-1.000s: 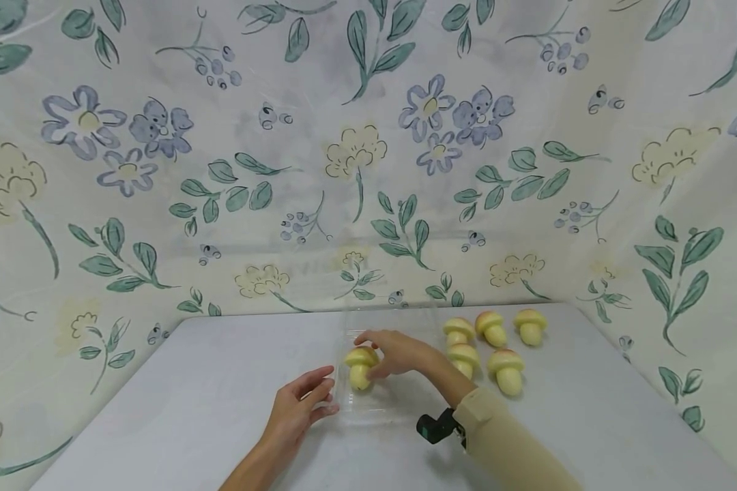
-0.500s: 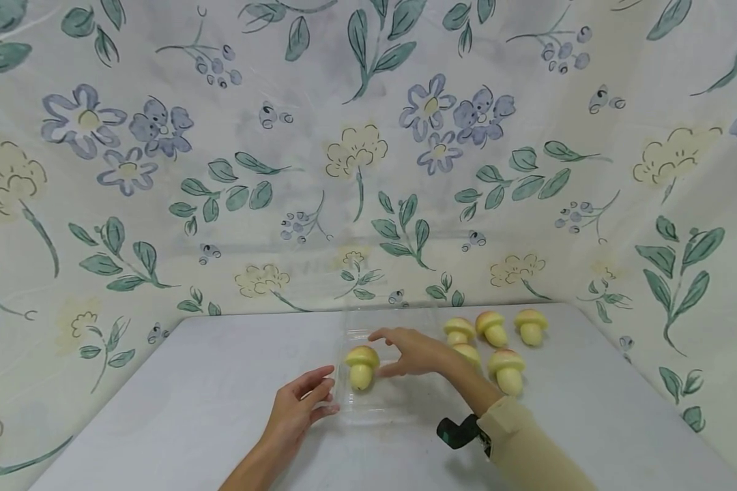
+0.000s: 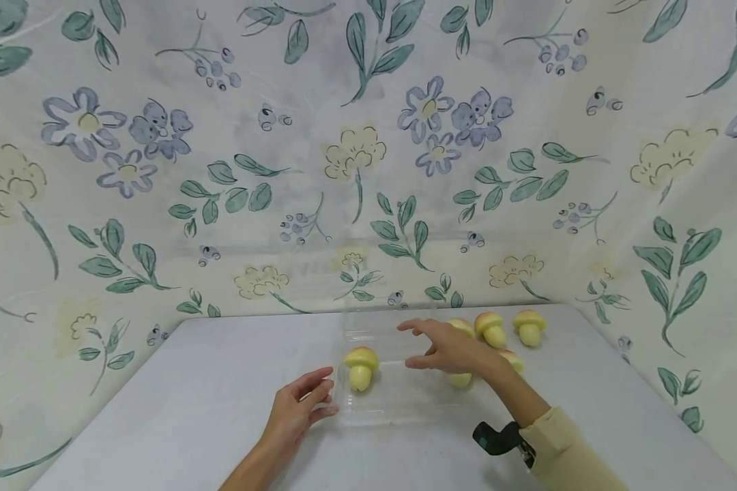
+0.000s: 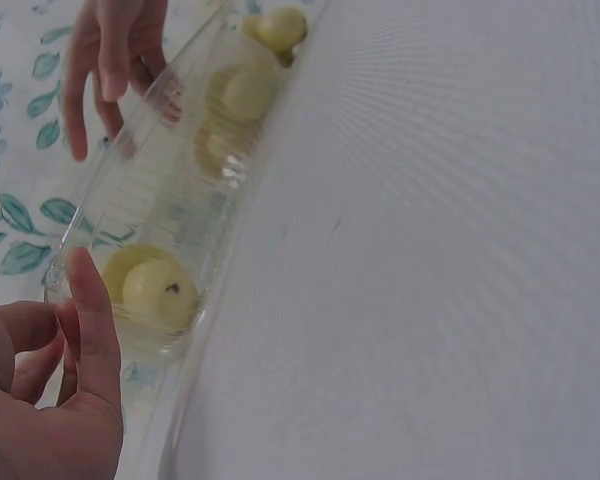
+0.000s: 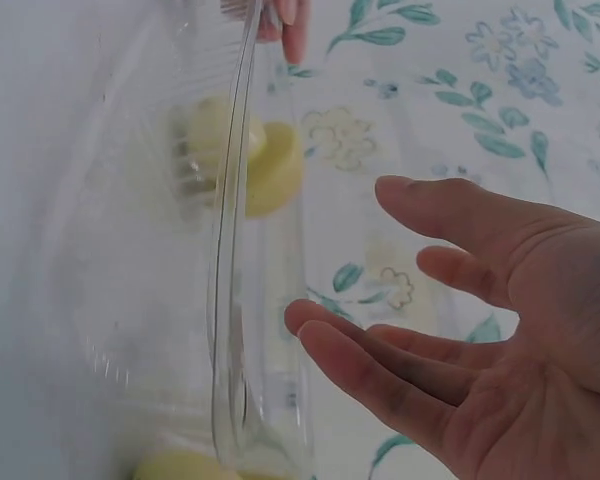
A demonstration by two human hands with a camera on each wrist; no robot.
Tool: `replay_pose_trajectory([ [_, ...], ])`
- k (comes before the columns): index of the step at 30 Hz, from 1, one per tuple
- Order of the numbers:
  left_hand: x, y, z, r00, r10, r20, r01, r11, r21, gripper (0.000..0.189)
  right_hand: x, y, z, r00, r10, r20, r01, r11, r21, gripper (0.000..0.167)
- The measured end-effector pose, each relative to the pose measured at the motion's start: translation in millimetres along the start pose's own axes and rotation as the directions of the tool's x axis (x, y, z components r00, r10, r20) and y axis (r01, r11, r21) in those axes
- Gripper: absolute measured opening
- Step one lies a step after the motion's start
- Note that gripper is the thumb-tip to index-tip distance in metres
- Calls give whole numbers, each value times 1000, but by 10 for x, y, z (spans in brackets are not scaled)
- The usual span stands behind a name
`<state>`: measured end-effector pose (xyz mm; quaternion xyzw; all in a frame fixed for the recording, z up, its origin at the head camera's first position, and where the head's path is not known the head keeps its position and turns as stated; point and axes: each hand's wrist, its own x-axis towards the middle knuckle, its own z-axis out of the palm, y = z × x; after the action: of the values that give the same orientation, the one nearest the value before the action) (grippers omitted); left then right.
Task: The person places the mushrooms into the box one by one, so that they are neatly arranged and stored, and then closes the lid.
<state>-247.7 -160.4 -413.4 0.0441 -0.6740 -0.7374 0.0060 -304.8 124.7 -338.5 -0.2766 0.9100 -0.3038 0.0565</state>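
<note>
A clear plastic box (image 3: 399, 409) lies on the table with one yellow toy mushroom (image 3: 360, 369), pink-tinged on its cap, at its left end. My left hand (image 3: 297, 407) rests beside that end, relaxed fingertips right at the wall; the left wrist view shows its thumb (image 4: 92, 325) in front of the mushroom. Over the box's right part hovers my right hand (image 3: 448, 348), holding nothing, fingers spread. It partly covers some of the loose mushrooms. From the right wrist, the hand (image 5: 450, 330) appears apart from the box wall (image 5: 230, 250).
Several more toy mushrooms stand right of the box, among them one at the far right (image 3: 530, 328) and another (image 3: 490, 329) beside it. A floral cloth (image 3: 368, 204) hangs behind the white table (image 3: 221, 382).
My right hand has let go of the mushroom in the box and moved right, away from it, fingers opening. The left hand has stayed in place.
</note>
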Motion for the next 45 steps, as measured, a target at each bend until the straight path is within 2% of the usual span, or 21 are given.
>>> replay_pose_trajectory([
  [13,10,6,23,1000,-9,-8,9,1000,-6,41,-315,247,-208,999,20,-42,-17,998,65,62],
  [19,26,0,47,1000,-6,0,6,1000,3,42,-448,359,-275,997,-20,-68,23,999,31,61],
  [24,34,8,44,1000,1,0,-1,1000,-5,42,-481,410,-308,997,-45,-66,46,999,23,60],
  [29,28,0,24,1000,-2,4,2,1000,1,45,-517,485,-326,997,-36,-66,39,998,47,62],
  [36,37,-49,35,1000,-16,0,16,1000,-8,43,-597,629,-352,996,-44,-75,47,999,26,63],
  [45,29,-22,20,1000,-9,-4,9,1000,9,42,-701,613,-444,995,-37,-90,36,999,-11,56],
])
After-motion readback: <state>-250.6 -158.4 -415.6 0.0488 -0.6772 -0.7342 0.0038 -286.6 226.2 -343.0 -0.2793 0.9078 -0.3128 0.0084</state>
